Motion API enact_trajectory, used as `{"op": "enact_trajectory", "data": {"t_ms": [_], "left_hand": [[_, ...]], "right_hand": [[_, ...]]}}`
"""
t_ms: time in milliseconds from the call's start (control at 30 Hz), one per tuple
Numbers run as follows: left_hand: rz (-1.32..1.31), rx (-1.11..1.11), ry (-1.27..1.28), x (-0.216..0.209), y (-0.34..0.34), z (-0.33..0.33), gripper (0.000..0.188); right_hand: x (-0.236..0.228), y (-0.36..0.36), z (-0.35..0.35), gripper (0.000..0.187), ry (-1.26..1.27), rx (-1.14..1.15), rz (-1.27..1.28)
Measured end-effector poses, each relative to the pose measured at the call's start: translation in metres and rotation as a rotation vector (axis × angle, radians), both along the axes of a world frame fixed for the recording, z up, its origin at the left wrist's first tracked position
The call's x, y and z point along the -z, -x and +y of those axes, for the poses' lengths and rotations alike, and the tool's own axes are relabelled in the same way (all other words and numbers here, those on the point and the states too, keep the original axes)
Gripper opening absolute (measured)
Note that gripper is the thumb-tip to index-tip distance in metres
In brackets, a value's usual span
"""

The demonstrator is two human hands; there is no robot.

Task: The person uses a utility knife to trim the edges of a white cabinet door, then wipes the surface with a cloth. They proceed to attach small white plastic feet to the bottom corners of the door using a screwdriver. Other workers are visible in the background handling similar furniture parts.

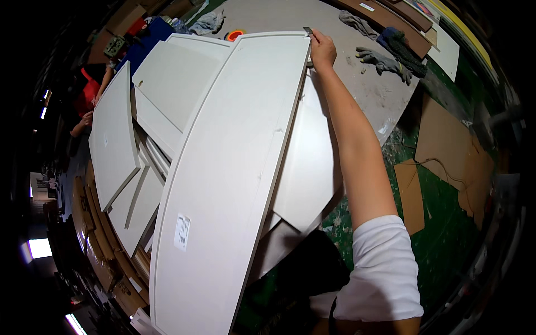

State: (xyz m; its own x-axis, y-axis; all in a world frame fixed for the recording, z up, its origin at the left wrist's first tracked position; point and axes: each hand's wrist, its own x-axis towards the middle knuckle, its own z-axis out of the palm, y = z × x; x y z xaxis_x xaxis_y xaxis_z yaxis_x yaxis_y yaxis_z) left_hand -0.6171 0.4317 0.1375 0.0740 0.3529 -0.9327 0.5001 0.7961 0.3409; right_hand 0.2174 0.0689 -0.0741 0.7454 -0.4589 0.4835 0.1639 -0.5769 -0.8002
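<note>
A long white panel (223, 167) with a raised rim and a printed label (182, 231) lies tilted across the middle, on top of other white panels. At its far right corner is my right hand (323, 51), with the fingers closed. A small dark flat piece, perhaps a scraper blade (307, 31), sticks out of the fingers against the panel's corner. What else the fingers hold is hidden. My left hand does not show. Beneath the long panel, another white panel (307, 167) juts out to the right, and more white panels (181, 78) lie to the left.
At the left, another person's hand (86, 118) touches a white panel (111, 134). Grey gloves (385, 61) and an orange tape roll (235, 35) lie on the grey tabletop (279, 14). Cardboard pieces (410, 195) rest on the green floor (441, 251); stacked brown boards (100, 245) stand lower left.
</note>
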Motion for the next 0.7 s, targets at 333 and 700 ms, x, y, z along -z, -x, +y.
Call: {"op": "enact_trajectory", "data": {"t_ms": [333, 700], "left_hand": [[0.007, -0.024, 0.045, 0.005, 0.018, -0.017, 0.044], [-0.335, 0.102, 0.218, 0.089, 0.093, 0.013, 0.05]], "right_hand": [[-0.009, -0.01, -0.027, 0.055, 0.005, -0.123, 0.518], [-0.028, 0.106, 0.005, 0.028, 0.479, -0.3, 0.406]]}}
